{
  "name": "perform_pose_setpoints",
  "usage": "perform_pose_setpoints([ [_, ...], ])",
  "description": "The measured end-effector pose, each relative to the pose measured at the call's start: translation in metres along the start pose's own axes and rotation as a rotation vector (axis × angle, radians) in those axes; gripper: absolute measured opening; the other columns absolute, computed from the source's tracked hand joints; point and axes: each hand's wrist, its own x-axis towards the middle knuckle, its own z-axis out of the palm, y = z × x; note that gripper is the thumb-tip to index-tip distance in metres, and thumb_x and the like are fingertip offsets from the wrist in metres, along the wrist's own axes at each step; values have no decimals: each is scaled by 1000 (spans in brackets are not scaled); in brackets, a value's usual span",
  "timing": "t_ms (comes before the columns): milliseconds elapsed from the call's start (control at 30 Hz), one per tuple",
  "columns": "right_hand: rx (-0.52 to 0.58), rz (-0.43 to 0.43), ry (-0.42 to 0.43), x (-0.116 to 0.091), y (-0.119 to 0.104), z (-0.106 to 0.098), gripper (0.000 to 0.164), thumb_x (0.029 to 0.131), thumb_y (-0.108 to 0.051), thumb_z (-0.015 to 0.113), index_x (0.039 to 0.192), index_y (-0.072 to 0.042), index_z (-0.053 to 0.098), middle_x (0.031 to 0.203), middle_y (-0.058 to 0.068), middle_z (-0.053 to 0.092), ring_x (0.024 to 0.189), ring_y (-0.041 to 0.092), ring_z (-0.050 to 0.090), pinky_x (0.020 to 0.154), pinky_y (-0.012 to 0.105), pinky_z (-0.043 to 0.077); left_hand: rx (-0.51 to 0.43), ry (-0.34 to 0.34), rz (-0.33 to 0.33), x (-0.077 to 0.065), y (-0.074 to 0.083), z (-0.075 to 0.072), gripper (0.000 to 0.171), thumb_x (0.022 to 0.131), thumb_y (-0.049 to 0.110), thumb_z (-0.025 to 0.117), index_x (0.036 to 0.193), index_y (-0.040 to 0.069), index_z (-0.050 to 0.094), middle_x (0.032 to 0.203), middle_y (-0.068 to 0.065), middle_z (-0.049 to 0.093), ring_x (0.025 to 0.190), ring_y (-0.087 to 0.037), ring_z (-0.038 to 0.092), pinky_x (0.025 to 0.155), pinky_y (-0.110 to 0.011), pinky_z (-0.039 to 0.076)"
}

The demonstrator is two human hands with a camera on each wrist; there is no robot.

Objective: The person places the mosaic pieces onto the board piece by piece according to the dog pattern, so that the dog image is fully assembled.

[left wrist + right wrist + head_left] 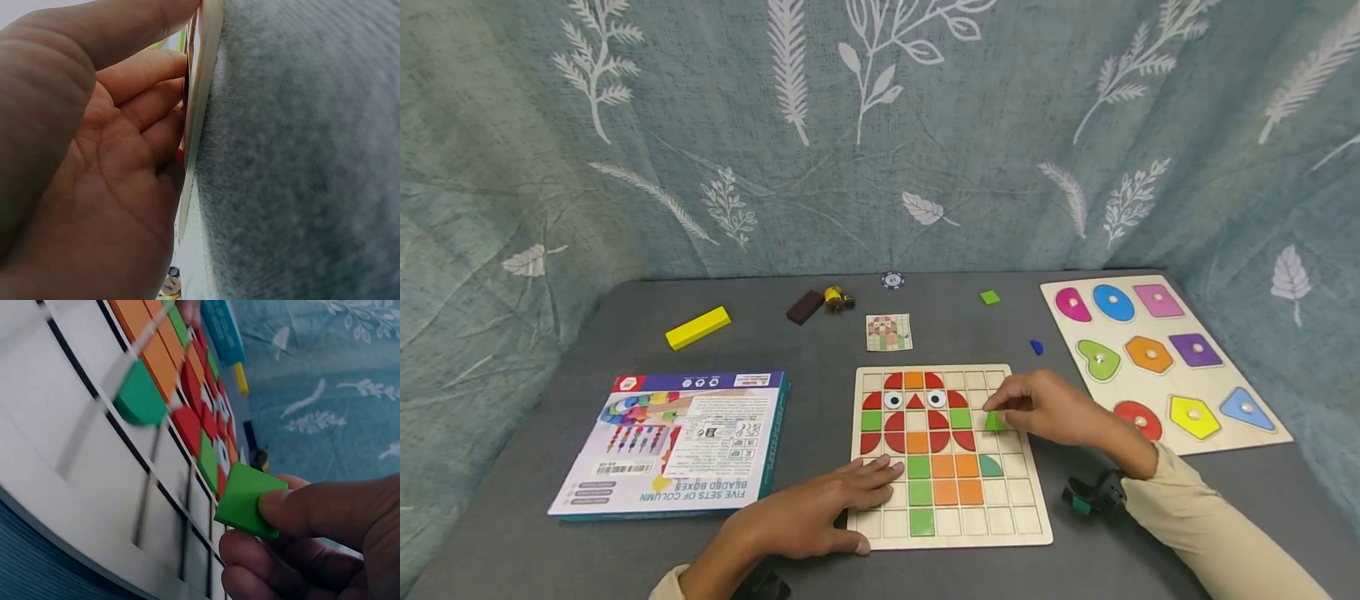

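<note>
Between thumb and fingers my right hand pinches a light green square tile, held over the right side of the wooden grid board. My left hand rests on the board's near left corner, fingers fairly straight and thumb along the near edge. Red, orange and green tiles form a figure on the grid, with two eye tiles near the top. A dark green quarter-round tile lies beside the orange tiles. Beyond the board's far edge lies a small picture card showing a similar pattern.
A boxed bead set lies at left, and a knob shape puzzle at right. Toward the back are a yellow block, a dark brown block, a poker chip, another green tile and a blue piece.
</note>
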Motion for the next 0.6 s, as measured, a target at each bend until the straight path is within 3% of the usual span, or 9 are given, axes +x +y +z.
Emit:
perform_pose_setpoints([
  [200, 25, 37, -57, -11, -7, 8, 19, 86, 4, 66, 100, -6, 74, 98, -2, 70, 75, 7, 56, 65, 25, 49, 1, 1, -1, 1, 1, -1, 64, 91, 25, 69, 147, 10, 43, 158, 5, 25, 146, -20, 14, 114, -44, 22],
  [600, 133, -90, -152, -22, -17, 22, 15, 86, 0, 70, 94, -11, 75, 88, -7, 66, 73, 4, 58, 64, 25, 53, 12, -3, -6, 1, 1, -1, 64, 91, 22, 70, 147, 10, 42, 158, 4, 24, 146, -20, 14, 114, -45, 22],
])
